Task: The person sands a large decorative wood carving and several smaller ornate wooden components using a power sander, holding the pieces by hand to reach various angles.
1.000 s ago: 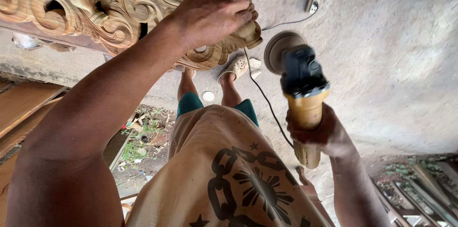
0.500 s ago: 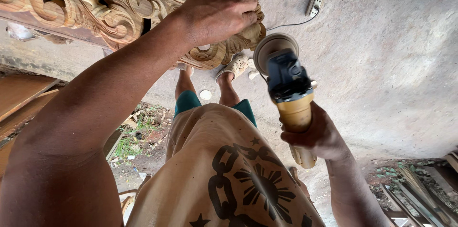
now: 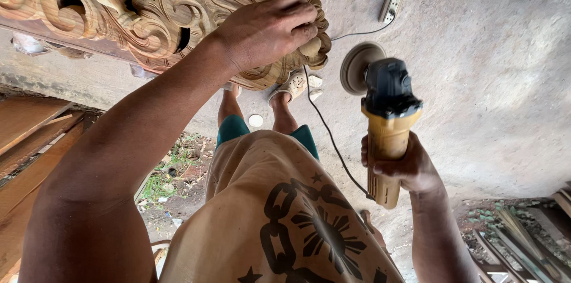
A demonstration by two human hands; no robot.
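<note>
A rough grey concrete floor (image 3: 505,98) is stretching across the open-air work area, daylight falling evenly over it. A white power strip (image 3: 391,6) is lying on the concrete near the top, a thin cable trailing away from it. Brown wooden planks (image 3: 30,140) are resting along the left edge beside a patch of soil, weeds and litter (image 3: 172,182). At the lower right, wood scraps and strips (image 3: 523,241) are lying in a loose pile on bare earth.
</note>
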